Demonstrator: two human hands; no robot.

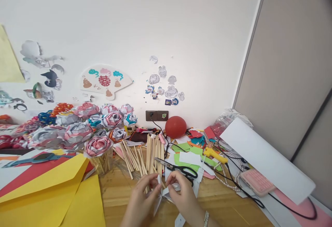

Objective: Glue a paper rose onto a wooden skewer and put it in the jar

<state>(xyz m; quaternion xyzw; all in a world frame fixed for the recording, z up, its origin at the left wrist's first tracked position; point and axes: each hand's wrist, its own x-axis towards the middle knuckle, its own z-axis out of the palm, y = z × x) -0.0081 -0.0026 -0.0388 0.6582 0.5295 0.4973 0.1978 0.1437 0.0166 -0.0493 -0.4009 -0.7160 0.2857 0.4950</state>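
Note:
Near the table's front edge, my left hand (145,193) pinches a folded piece of white paper (157,204) between thumb and fingertips. My right hand (182,193) is closed on the same white paper from the other side, its thumb and forefinger pressed together. Pointed flaps of the paper stick out between and below the two hands; part of it is hidden by the fingers. Just behind them lie black-handled scissors (178,168), blades toward the left. Beyond my left hand, several wooden sticks (155,152) are spread on the table.
Paper flowers (98,145) crowd the left back. Yellow sheets (85,202) cover the left front. A red balloon (175,127) rests by the wall. To the right lie a yellow glue gun (214,155), cables, a pink keypad (257,182) and a large white sheet (267,157).

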